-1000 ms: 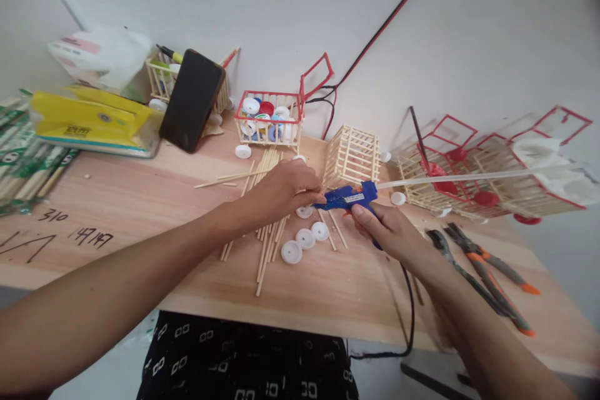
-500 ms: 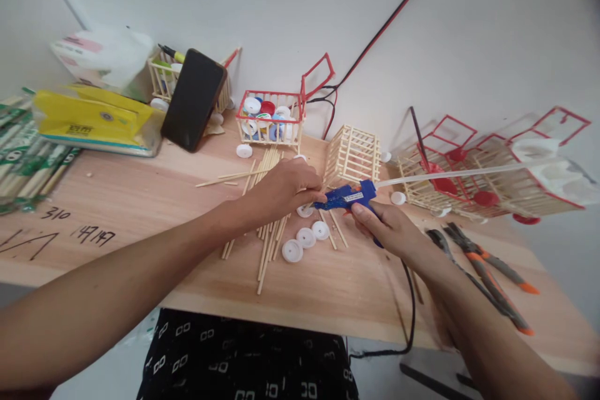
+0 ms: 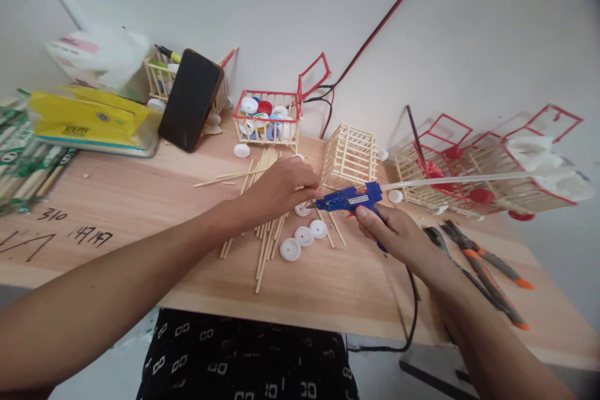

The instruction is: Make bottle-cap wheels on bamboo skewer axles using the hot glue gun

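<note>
My right hand (image 3: 387,228) grips a blue glue gun (image 3: 349,200) with a long clear glue stick running out of its back. The nozzle points left, over a white bottle cap (image 3: 302,209) below my left fingers. My left hand (image 3: 295,182) is closed, thumb and fingers pinched together just above that cap; what they hold is hidden. Three more white caps (image 3: 304,236) lie in a slanting row just nearer to me. Loose wooden sticks (image 3: 265,256) spread out beneath my left hand and wrist. Behind the gun stands a small basket of wooden sticks (image 3: 350,155).
A red-rimmed stick cart (image 3: 268,131) full of caps stands at the back, beside a leaning phone (image 3: 191,100). More stick carts (image 3: 482,181) stand at right, behind pliers (image 3: 487,272). A yellow packet (image 3: 89,122) and bundled sticks (image 3: 28,162) are at left. The gun's black cord (image 3: 414,306) hangs over the edge.
The glue gun has shifted slightly right relative to my left fingers, and more of its nozzle shows. My left hand stays pinched in nearly the same place. The whole view has moved a little.
</note>
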`<state>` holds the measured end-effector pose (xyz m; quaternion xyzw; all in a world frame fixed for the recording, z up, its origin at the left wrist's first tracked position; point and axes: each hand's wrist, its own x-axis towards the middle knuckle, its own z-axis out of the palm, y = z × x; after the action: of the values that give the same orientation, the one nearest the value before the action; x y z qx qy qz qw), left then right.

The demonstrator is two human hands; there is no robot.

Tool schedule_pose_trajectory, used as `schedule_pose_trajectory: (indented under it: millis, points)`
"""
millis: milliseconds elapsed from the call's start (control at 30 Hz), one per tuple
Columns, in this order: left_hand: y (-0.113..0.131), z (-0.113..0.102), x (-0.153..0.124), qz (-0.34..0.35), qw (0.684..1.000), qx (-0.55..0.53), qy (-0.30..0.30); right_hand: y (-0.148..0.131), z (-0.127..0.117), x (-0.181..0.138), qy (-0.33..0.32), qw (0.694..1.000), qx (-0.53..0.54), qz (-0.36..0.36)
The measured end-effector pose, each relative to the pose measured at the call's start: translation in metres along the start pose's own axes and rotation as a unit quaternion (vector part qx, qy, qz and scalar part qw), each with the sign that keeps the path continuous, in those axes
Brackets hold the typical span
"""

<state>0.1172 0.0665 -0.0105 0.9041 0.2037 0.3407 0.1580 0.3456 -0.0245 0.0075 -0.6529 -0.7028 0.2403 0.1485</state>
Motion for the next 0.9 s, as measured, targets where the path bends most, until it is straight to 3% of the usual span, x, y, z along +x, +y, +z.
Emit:
schedule_pose_trajectory:
  millis: [267,433,667,900]
  points:
    - [0.002,0.000,0.000,-0.018,1.000,-0.016,0.001,0.003,0.000,-0.006,0.018,1.000,-0.012,-0.001]
    - [0.003,-0.002,0.001,-0.023,0.999,-0.033,0.004,-0.004,0.004,-0.021,0.065,0.996,-0.053,-0.006]
    - [0.005,-0.004,0.001,-0.059,0.994,-0.094,0.014,-0.017,0.026,-0.042,0.141,0.970,-0.175,-0.091]
    - [0.001,0.001,0.000,-0.034,0.994,-0.101,0.018,-0.021,0.040,-0.041,0.141,0.965,-0.187,-0.118]
